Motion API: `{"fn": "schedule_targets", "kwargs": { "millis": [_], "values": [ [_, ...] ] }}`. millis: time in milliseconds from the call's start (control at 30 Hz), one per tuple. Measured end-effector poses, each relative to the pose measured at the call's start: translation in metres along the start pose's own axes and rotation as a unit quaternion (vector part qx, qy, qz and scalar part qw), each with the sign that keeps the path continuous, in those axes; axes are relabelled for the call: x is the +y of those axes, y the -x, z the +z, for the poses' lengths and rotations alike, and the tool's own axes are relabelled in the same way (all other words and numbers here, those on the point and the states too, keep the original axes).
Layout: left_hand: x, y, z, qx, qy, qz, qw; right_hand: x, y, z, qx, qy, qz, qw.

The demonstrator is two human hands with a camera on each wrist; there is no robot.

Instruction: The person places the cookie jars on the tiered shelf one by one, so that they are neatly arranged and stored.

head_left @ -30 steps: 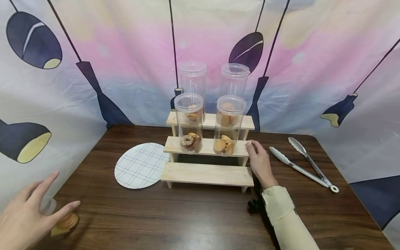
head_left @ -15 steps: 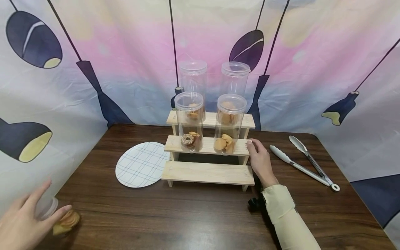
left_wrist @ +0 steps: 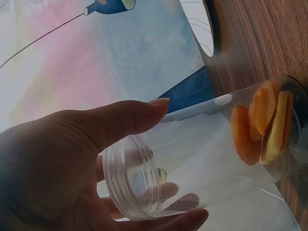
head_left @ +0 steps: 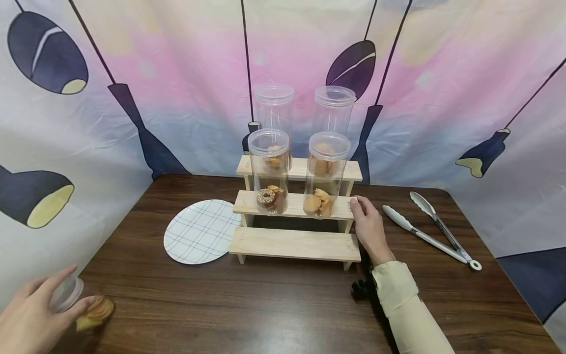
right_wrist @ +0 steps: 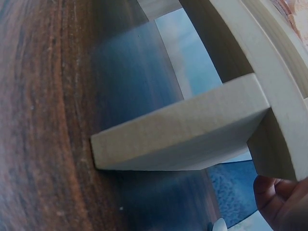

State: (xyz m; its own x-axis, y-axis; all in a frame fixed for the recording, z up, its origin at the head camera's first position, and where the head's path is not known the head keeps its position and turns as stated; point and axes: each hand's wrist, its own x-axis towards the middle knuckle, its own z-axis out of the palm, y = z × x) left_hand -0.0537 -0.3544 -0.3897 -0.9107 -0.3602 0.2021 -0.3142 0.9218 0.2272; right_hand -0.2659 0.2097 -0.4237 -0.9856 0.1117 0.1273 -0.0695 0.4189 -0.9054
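Note:
My left hand (head_left: pixel 37 312) is around the top of a clear plastic jar (left_wrist: pixel 207 149) at the table's left edge. Thumb and fingers lie on opposite sides of its lid (left_wrist: pixel 127 178), not visibly clamped on it. Golden cookies (left_wrist: pixel 262 122) are in the jar's bottom. My right hand (head_left: pixel 370 231) grips the right end of the middle step of a three-step wooden stand (head_left: pixel 294 244), thumb on top. In the right wrist view, curled fingers (right_wrist: pixel 276 197) show beneath the plank. Several lidded jars stand on the upper steps; the front-left one (head_left: pixel 268 172) holds a sprinkled ring cookie, the front-right one (head_left: pixel 326 172) round biscuits.
A round white plate (head_left: pixel 199 233) with a checked pattern lies left of the stand. Spread tongs (head_left: pixel 435 238) lie on the right. A small black object (head_left: pixel 360 290) is by the right forearm. A printed cloth (head_left: pixel 199 73) hangs behind the brown table (head_left: pixel 230 305).
My left hand has moved slightly left and down, and the gap between its thumb and fingers has narrowed around the jar. My right hand stays on the stand.

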Motion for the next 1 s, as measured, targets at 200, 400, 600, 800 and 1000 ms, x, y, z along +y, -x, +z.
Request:
{"fn": "schedule_targets", "kwargs": {
  "millis": [200,400,600,800,1000],
  "values": [
    [0.0027,0.0003,-0.0024,-0.007,-0.004,-0.006,1.0,-0.0004,-0.0007,0.0001,0.003,-0.005,0.004,1.0],
    [0.0009,0.0006,-0.0006,0.008,0.0,0.006,0.9999,0.0006,-0.0015,0.0003,0.004,0.004,0.004,1.0],
    [0.0013,0.001,-0.0005,0.013,0.001,0.009,0.9999,0.0003,-0.0021,0.0003,0.004,0.004,0.004,1.0],
    [0.0024,0.0008,-0.0017,0.019,-0.002,0.008,0.9998,-0.0003,-0.0023,0.0,0.001,0.003,0.006,1.0],
    [0.0037,0.0002,-0.0055,0.022,-0.001,0.017,0.9996,-0.0006,-0.0018,0.0001,0.001,0.0,0.006,1.0]
  ]
}}
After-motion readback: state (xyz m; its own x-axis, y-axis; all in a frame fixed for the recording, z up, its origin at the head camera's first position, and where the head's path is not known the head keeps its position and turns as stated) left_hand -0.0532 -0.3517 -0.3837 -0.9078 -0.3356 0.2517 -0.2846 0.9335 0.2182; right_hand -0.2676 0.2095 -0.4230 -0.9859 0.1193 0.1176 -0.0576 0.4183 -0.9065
